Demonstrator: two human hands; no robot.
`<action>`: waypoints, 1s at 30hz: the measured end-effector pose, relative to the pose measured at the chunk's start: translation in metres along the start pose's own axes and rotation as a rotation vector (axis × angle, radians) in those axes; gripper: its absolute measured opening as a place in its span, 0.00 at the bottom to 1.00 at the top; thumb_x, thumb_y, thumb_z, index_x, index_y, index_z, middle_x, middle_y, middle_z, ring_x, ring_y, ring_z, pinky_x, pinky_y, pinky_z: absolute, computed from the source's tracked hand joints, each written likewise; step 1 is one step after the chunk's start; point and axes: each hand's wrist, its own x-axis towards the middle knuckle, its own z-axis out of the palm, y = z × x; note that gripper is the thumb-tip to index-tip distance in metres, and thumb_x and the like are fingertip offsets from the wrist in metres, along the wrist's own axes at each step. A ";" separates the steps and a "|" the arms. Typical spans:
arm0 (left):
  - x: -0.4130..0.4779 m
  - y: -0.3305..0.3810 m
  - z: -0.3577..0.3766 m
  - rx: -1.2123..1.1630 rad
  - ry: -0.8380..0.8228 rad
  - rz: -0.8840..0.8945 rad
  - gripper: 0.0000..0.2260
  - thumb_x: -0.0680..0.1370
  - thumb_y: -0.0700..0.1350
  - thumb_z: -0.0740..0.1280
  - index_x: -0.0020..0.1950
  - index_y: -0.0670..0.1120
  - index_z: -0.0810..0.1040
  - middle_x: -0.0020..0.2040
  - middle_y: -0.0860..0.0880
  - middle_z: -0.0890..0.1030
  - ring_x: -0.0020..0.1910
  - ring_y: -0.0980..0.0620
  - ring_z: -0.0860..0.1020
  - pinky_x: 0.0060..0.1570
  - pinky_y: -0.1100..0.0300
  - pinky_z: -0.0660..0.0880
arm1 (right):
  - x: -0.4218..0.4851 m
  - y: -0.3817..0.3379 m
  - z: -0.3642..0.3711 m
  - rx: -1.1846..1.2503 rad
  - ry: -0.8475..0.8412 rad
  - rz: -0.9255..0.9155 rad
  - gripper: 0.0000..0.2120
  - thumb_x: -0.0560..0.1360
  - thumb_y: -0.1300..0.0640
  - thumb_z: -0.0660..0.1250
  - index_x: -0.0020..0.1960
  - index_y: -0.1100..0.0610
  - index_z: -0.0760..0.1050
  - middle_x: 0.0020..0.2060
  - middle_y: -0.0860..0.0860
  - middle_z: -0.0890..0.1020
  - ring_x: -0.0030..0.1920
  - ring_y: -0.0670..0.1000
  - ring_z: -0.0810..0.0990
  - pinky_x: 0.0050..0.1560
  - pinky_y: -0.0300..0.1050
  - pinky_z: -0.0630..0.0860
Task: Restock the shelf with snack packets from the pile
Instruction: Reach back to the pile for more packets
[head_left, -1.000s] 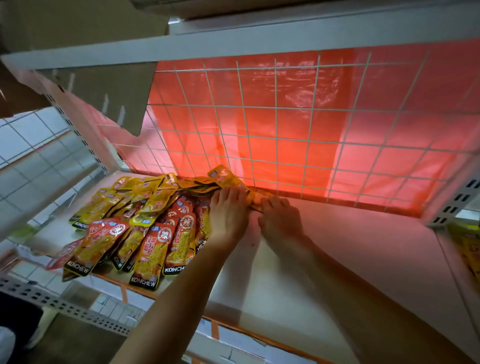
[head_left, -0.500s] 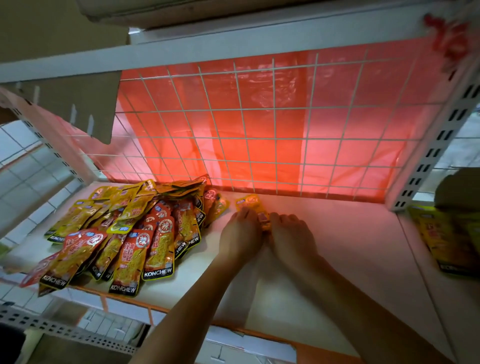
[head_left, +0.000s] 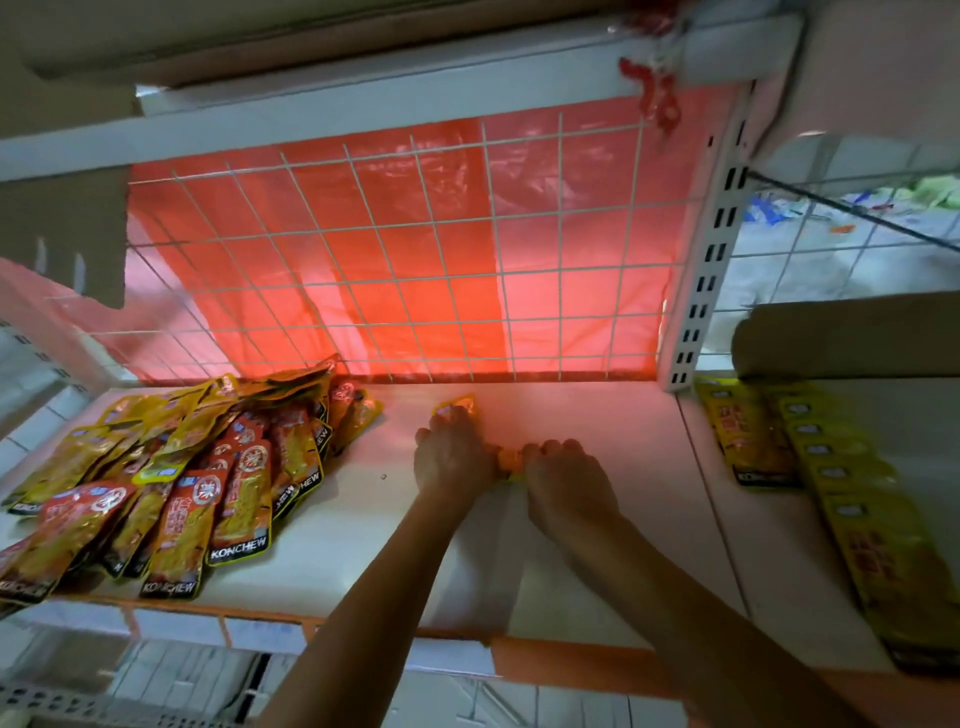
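Head view: left hand (head_left: 451, 460) and right hand (head_left: 569, 486) both curl fingers round packet bundle (head_left: 508, 460), mid-shelf (head_left: 363, 525), right of pile (head_left: 208, 467); pouches likely light, floppy, slick; best pinched at edges; wire grid (head_left: 467, 260) behind limits push; yellow packets (head_left: 831, 493) beyond upright (head_left: 704, 270), well apart.

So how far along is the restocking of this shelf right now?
Done: a row of yellow packets lies lined up in the bay to the right. In hand: left hand and right hand hold a small bunch of packets on the shelf, near its middle. Left: the pile at the left end lies jumbled; most of the job seems ahead.
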 end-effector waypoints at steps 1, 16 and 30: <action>-0.004 0.006 -0.002 -0.042 0.031 0.018 0.16 0.79 0.47 0.59 0.65 0.41 0.68 0.60 0.39 0.76 0.58 0.39 0.75 0.54 0.51 0.71 | -0.003 0.006 -0.002 0.001 0.020 0.020 0.15 0.76 0.63 0.57 0.63 0.58 0.69 0.58 0.57 0.76 0.58 0.59 0.73 0.54 0.50 0.71; -0.049 0.102 0.031 -0.312 -0.064 -0.054 0.20 0.79 0.57 0.62 0.66 0.48 0.72 0.60 0.48 0.80 0.56 0.47 0.79 0.54 0.55 0.75 | -0.034 0.102 -0.025 0.573 0.192 0.468 0.10 0.79 0.57 0.58 0.58 0.61 0.68 0.53 0.60 0.79 0.54 0.62 0.77 0.46 0.48 0.69; -0.052 0.143 0.037 -0.515 -0.093 -0.017 0.14 0.78 0.52 0.64 0.60 0.47 0.73 0.55 0.46 0.81 0.54 0.45 0.78 0.49 0.56 0.72 | -0.052 0.147 -0.049 0.816 0.322 0.509 0.09 0.75 0.57 0.62 0.54 0.56 0.72 0.43 0.53 0.78 0.47 0.57 0.78 0.45 0.46 0.70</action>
